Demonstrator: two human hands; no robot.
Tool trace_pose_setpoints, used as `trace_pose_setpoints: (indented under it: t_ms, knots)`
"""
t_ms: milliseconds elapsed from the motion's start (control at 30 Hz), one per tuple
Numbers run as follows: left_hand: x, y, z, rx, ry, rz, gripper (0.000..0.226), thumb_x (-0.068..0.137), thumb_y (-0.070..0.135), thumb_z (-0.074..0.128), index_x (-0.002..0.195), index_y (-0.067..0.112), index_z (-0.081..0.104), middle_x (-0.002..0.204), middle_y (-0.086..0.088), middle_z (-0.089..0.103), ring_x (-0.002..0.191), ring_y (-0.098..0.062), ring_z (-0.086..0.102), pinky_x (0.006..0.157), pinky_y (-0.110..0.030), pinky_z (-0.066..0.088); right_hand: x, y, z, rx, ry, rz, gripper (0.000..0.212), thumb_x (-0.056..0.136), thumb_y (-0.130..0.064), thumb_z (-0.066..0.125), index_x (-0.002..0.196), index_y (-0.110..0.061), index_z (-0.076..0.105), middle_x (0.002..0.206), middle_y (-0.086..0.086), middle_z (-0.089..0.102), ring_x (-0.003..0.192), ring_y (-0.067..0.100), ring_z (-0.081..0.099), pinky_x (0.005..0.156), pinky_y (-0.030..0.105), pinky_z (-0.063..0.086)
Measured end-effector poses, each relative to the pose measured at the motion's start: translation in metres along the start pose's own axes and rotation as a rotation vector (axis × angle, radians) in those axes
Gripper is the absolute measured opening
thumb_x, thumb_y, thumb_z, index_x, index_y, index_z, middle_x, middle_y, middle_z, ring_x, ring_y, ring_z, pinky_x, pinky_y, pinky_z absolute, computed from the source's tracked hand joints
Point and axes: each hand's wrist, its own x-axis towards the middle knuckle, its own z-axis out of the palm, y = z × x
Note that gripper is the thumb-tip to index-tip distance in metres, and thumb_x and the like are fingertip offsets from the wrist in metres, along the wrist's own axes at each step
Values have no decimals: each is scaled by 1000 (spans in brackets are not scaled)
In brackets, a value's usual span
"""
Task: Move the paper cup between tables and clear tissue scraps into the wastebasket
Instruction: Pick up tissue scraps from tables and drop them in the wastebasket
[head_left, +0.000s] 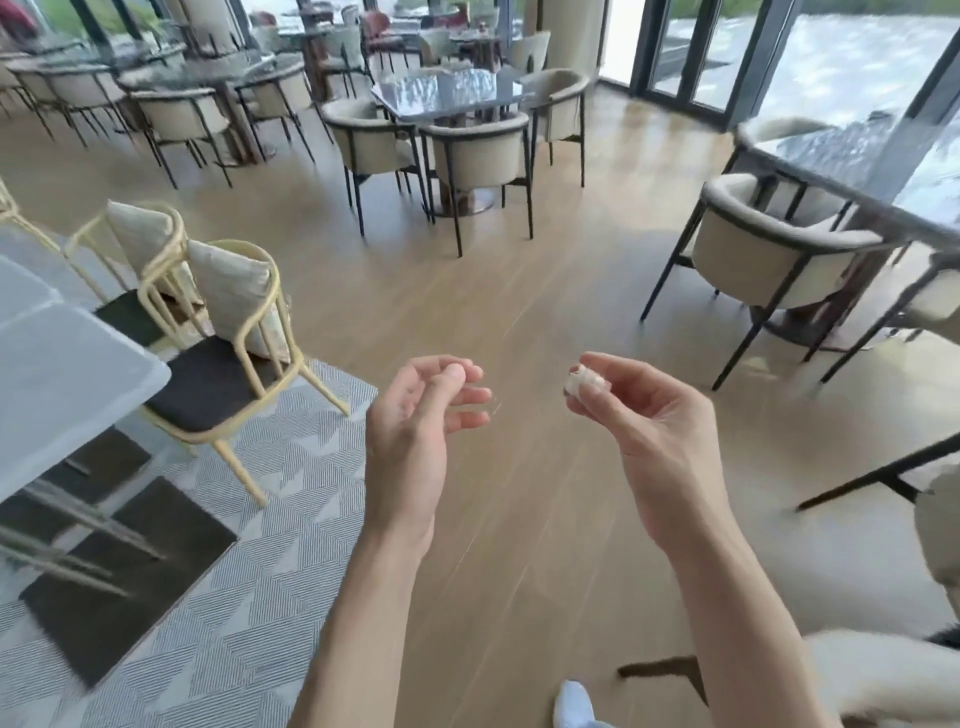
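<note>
bare forearms (395, 613), sleeveless, pale blue shoe (574, 704)

tissue scrap (584, 383) half hidden by fingers (597, 402); shoe (573, 706) cut off below

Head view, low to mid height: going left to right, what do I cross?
White table → yellow-framed chair → left hand, holding nothing → tissue scrap pinched in the right hand → beige armchair.
</note>
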Motion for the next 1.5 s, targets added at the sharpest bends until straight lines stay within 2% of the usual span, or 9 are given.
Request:
trace_pose_setpoints:
  t_ms: [100,267,400,600,800,1000,1300,1400,1500]
  knots:
    - [67,3,33,-10,42,37,16,103,4,53,98,5,69,102,-13,75,90,-26,73,81,-42,60,83,-9,5,31,-58,-13,14,93,-15,77,107,-17,78,91,4,81,86,17,78,90,24,59]
    - [160,-9,53,-27,156,22,18,103,3,53,96,5,69,101,-14,75,90,-27,73,79,-41,60,191,4,35,27,-181,57,16,92,-17,78,108,-16,78,92,6,80,85,19,78,93,28,60]
    - [245,-33,49,-37,227,10,19,103,4,52,96,6,69,101,-13,75,93,-30,74,80,-41,59,283,25,80,-10,-243,78,12,93,-13,76,105,-15,79,91,6,80,83,19,78,91,33,62]
    - [422,-60,47,-50,240,39,19,104,6,51,96,6,69,106,-16,75,95,-29,74,83,-44,60,442,48,170,-62,-295,29,8,95,-15,75,101,-18,80,84,2,80,82,17,78,85,25,60]
    - [591,-47,57,-60,199,82,14,96,16,58,95,9,71,108,-16,75,96,-28,74,82,-42,60,587,45,252,-38,-274,22,8,95,-18,75,102,-20,80,89,0,80,82,17,79,92,37,61]
    - [722,-56,63,-6,199,81,24,91,27,56,98,13,75,112,-7,77,104,-25,74,91,-46,58,710,64,316,17,-253,21,10,95,-21,76,104,-17,80,87,1,79,78,16,77,92,44,62]
    - [951,-79,76,55,414,134,26,87,27,57,98,7,72,109,-13,75,100,-27,71,89,-44,58,940,102,421,85,-439,32,13,96,-16,74,105,-7,78,81,-1,76,72,12,69,91,44,60]
    - [1027,-68,77,55,494,163,25,88,27,58,96,9,73,108,-13,75,100,-27,72,87,-43,59,1011,98,463,74,-544,57,10,96,-19,74,102,-12,78,78,-4,75,71,10,70,91,42,60]
    - [1088,-62,72,58,550,190,23,90,26,58,97,11,73,106,-12,76,100,-28,73,86,-41,59,1071,95,503,55,-592,67,9,94,-21,76,101,-17,80,78,-3,76,74,10,72,98,49,58]
